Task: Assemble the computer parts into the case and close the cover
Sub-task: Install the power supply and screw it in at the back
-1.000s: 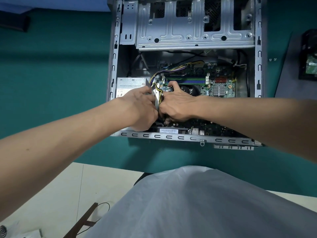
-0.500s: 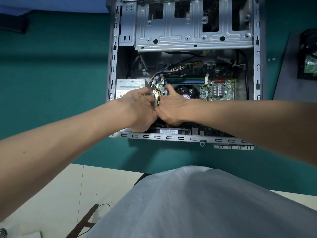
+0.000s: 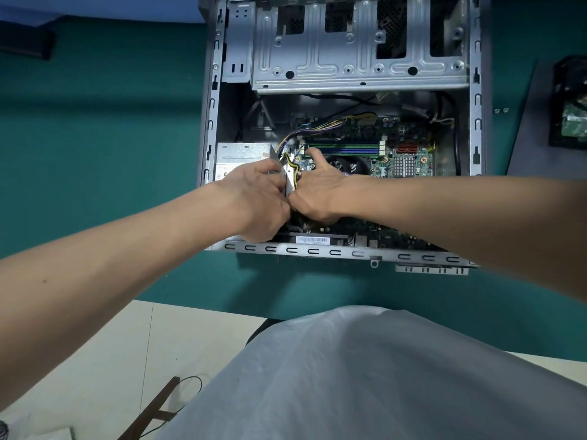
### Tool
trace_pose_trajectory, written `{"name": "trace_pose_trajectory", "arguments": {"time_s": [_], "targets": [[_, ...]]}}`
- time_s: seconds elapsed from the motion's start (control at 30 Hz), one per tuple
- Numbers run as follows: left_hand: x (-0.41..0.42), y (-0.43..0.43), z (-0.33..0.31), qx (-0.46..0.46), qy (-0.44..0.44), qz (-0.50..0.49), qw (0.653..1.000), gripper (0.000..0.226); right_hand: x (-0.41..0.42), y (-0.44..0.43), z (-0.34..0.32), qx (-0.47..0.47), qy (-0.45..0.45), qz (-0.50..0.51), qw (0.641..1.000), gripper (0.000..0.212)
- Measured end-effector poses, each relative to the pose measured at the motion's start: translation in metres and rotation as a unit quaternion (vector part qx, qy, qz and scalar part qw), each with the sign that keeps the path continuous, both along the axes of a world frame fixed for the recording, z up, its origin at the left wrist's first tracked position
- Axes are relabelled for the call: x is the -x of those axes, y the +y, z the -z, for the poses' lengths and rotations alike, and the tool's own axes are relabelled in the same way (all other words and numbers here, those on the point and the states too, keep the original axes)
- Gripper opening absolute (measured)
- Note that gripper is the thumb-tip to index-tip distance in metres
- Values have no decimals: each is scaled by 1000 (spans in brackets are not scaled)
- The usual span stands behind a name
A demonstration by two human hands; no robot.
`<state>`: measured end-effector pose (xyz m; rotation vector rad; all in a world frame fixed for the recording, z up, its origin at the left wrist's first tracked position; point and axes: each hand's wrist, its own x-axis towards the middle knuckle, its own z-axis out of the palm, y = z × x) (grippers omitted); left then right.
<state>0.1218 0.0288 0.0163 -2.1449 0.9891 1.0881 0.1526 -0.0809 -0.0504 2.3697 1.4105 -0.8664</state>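
Observation:
An open grey computer case (image 3: 212, 128) lies on the green table, its motherboard (image 3: 409, 160) exposed. The silver power supply (image 3: 241, 154) sits in the near left corner of the case. My left hand (image 3: 257, 201) grips the power supply's right edge with curled fingers. My right hand (image 3: 317, 192) is curled beside it, fingers down among the yellow and black cable bundle (image 3: 293, 173), thumb up near the black CPU fan (image 3: 349, 165). What the fingertips hold is hidden. The two hands touch.
A metal drive cage (image 3: 359, 52) spans the far half of the case. A dark grey side panel (image 3: 527, 138) lies to the right with a black drive (image 3: 571, 103) beyond it. Two small screws (image 3: 501, 110) rest near the case's right wall.
Both hands stay at the same spot between power supply and fan. My right thumb has shifted slightly toward the memory slots; the hands press closer together.

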Motion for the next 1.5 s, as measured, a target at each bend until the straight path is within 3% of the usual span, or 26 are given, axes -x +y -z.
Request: {"name": "trace_pose_trajectory", "arguments": {"time_s": [0.23, 0.8, 0.97, 1.1, 1.2, 1.27, 1.37, 1.5], "targets": [[1, -1, 0, -2, -5, -5, 1000, 39, -3, 7, -6, 60, 24, -14, 998, 23], [3, 5, 8, 16, -17, 27, 999, 40, 8, 1, 1, -14, -12, -38, 999, 41], [9, 13, 9, 115, -85, 33, 989, 35, 9, 3, 4, 7, -33, -51, 998, 38], [5, 33, -2, 299, -143, -55, 942, 25, 10, 4, 8, 14, -43, -38, 998, 33], [4, 49, 4, 393, -263, -187, 861, 31, 11, 9, 9, 24, -38, -31, 999, 35], [7, 52, 12, 355, -346, -308, 812, 40, 10, 13, 8, 45, -17, -21, 999, 36], [13, 50, 27, 267, -338, -474, 768, 57, 10, 19, 6, 73, -2, -15, 997, 30], [19, 46, 37, 301, -344, -510, 729, 60, 12, 16, 7, 43, -41, -28, 998, 33]]}}
